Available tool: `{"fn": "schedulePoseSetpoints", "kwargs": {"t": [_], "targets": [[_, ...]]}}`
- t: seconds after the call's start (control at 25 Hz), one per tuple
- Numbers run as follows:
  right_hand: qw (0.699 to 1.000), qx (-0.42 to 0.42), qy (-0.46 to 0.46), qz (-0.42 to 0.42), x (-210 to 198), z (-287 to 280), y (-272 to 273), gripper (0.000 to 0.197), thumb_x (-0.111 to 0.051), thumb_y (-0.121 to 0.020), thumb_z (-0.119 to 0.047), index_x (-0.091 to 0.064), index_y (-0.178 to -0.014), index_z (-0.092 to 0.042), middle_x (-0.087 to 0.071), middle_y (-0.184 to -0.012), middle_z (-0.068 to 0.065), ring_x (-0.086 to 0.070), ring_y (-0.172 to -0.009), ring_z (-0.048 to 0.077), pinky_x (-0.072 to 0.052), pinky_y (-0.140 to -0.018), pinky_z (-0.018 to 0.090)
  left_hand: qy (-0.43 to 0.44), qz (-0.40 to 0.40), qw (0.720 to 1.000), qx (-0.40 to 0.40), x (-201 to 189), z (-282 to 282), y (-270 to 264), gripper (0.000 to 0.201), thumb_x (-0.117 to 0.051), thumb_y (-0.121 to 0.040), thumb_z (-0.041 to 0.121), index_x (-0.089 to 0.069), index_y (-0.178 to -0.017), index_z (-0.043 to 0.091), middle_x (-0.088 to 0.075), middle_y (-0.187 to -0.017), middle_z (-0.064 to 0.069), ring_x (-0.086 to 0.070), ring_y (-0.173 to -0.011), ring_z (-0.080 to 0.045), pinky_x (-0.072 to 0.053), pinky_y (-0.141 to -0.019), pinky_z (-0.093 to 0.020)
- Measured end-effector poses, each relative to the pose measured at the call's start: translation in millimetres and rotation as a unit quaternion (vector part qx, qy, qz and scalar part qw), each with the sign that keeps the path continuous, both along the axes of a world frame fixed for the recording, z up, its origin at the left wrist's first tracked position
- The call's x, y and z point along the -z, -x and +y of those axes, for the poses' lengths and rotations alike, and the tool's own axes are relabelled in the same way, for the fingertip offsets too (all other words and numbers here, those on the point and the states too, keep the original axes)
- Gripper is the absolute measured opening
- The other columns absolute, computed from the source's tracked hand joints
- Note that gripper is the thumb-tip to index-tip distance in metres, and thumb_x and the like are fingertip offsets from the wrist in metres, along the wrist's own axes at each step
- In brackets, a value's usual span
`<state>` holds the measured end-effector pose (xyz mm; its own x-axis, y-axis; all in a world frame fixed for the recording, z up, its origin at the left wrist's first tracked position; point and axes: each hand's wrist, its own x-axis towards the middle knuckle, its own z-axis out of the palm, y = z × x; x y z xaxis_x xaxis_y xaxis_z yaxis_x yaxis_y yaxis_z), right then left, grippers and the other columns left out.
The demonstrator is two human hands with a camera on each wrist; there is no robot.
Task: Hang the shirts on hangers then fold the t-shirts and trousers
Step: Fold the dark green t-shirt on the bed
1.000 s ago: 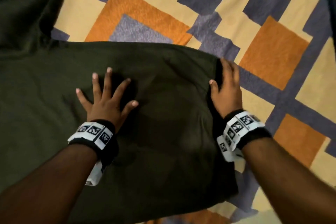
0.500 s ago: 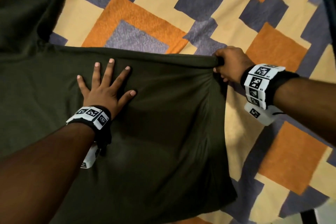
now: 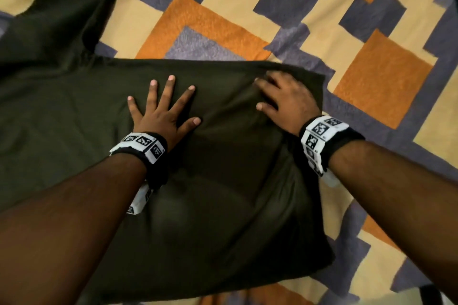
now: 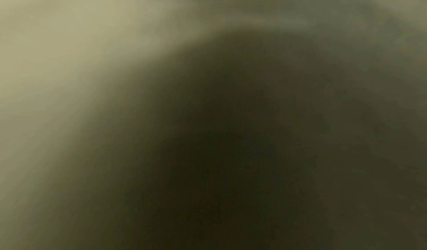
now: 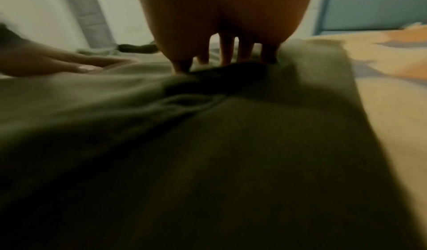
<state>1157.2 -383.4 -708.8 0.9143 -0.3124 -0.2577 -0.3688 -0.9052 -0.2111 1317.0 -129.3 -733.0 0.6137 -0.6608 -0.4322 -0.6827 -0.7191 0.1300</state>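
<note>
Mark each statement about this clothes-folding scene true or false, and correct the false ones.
1. The left hand lies flat with fingers spread on the dark green garment. True.
2. The right hand is lifted clear of the garment. False: it rests on the cloth near the far right corner.
3. The garment lies on a patterned bedcover of orange, cream and purple blocks. True.
4. A hanger lies beside the garment. False: no hanger shows in any view.
5. Both wrists wear bands with black and white markers. True.
</note>
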Motion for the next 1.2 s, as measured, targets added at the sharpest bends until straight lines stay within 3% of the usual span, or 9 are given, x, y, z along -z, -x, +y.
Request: {"fn": "schedulePoseSetpoints", "kwargs": {"t": [0.12, 0.28, 0.4, 0.48, 0.56, 0.68, 0.88, 1.08, 1.2], "targets": [[0.995, 0.098, 0.019, -0.009, 4.2, 4.3, 9.1, 0.065, -0.041, -0.092, -0.050, -0.034, -0.147, -0.016, -0.027, -0.155, 0.015, -0.024, -0.142, 0.035, -0.021, -0.114, 0.050, 0.009, -0.012, 1.000, -0.021, -2.1, 22.7, 1.9, 0.070, -0.018, -0.081, 0.077, 0.014, -0.140, 0.056, 0.018, -0.157, 0.009, 0.013, -0.145, -0.026, 0.001, -0.107, -0.071], [1.000, 0.024, 0.003, -0.019, 1.4, 78.2, 77.3, 0.069, -0.035, -0.092, -0.055, -0.024, -0.151, -0.022, -0.018, -0.159, 0.010, -0.015, -0.146, 0.032, -0.013, -0.115, 0.052, 0.018, 0.009, 1.000, 0.011, -7.1, 83.1, 65.5, 0.073, -0.014, -0.082, 0.078, 0.019, -0.141, 0.051, 0.032, -0.153, 0.006, 0.019, -0.144, -0.028, 0.004, -0.105, -0.070], [0.989, 0.137, -0.050, 0.021, 16.0, 110.7, 162.9, 0.079, -0.028, -0.092, -0.065, -0.015, -0.153, -0.018, -0.010, -0.161, 0.010, -0.008, -0.147, 0.029, -0.010, -0.117, 0.050, 0.012, 0.032, 0.995, 0.090, 1.2, 127.1, 148.7, 0.070, -0.009, -0.083, 0.077, 0.006, -0.146, 0.049, 0.013, -0.159, 0.002, 0.002, -0.144, -0.033, -0.008, -0.102, -0.074], [0.991, 0.115, -0.037, 0.063, 22.8, 116.0, 200.7, 0.086, -0.016, -0.091, -0.072, -0.009, -0.153, -0.013, -0.007, -0.160, 0.008, -0.006, -0.147, 0.026, -0.011, -0.117, 0.051, -0.009, 0.024, 0.997, 0.079, 8.8, 139.2, 180.0, 0.068, -0.009, -0.083, 0.076, 0.004, -0.145, 0.051, 0.001, -0.159, 0.003, -0.003, -0.143, -0.032, -0.008, -0.102, -0.073], [0.993, 0.071, -0.016, 0.097, 26.5, 103.0, 213.6, 0.089, -0.013, -0.089, -0.074, -0.005, -0.153, -0.013, -0.006, -0.161, 0.007, -0.006, -0.148, 0.026, -0.011, -0.117, 0.052, -0.015, 0.014, 0.998, 0.054, 9.5, 138.6, 183.6, 0.067, -0.013, -0.083, 0.076, 0.008, -0.143, 0.053, 0.003, -0.159, 0.006, 0.002, -0.144, -0.030, -0.002, -0.105, -0.069], [0.982, 0.141, 0.022, 0.127, 15.3, 87.0, 217.6, 0.092, -0.016, -0.085, -0.075, 0.001, -0.154, -0.016, 0.002, -0.162, 0.004, 0.000, -0.148, 0.027, 0.001, -0.115, 0.055, -0.002, -0.005, 0.999, 0.049, 6.5, 137.7, 175.2, 0.067, -0.015, -0.085, 0.075, 0.017, -0.141, 0.054, 0.015, -0.158, 0.007, 0.011, -0.144, -0.030, 0.001, -0.106, -0.069], [0.979, -0.118, 0.020, 0.165, 13.7, 150.5, 261.2, 0.100, -0.011, -0.080, -0.082, -0.009, -0.152, -0.012, -0.014, -0.160, 0.006, -0.015, -0.145, 0.025, -0.008, -0.114, 0.054, -0.021, -0.004, 0.994, 0.106, 7.0, 159.9, 207.8, 0.071, -0.007, -0.082, 0.077, 0.008, -0.145, 0.049, 0.005, -0.159, 0.003, 0.000, -0.144, -0.031, -0.007, -0.104, -0.071], [0.983, -0.061, 0.063, 0.160, -4.9, 148.2, 278.3, 0.109, -0.029, -0.069, -0.083, -0.010, -0.153, -0.016, -0.009, -0.161, 0.004, -0.012, -0.145, 0.026, -0.006, -0.112, 0.056, -0.091, -0.002, 0.994, 0.054, -6.6, 281.4, 200.6, 0.076, -0.016, -0.079, 0.080, 0.008, -0.145, 0.051, 0.005, -0.160, 0.004, 0.001, -0.145, -0.028, -0.004, -0.104, -0.069], [0.984, -0.140, 0.051, 0.097, -16.2, 178.6, 272.2, 0.084, -0.039, -0.073, -0.069, -0.039, -0.140, -0.019, -0.041, -0.145, 0.010, -0.035, -0.132, 0.030, -0.027, -0.103, 0.050, -0.111, 0.016, 0.994, -0.005, -21.5, 323.8, 203.3, 0.080, -0.040, -0.079, 0.074, -0.009, -0.148, 0.045, -0.005, -0.159, 0.000, -0.008, -0.144, -0.029, -0.012, -0.105, -0.066]]}}
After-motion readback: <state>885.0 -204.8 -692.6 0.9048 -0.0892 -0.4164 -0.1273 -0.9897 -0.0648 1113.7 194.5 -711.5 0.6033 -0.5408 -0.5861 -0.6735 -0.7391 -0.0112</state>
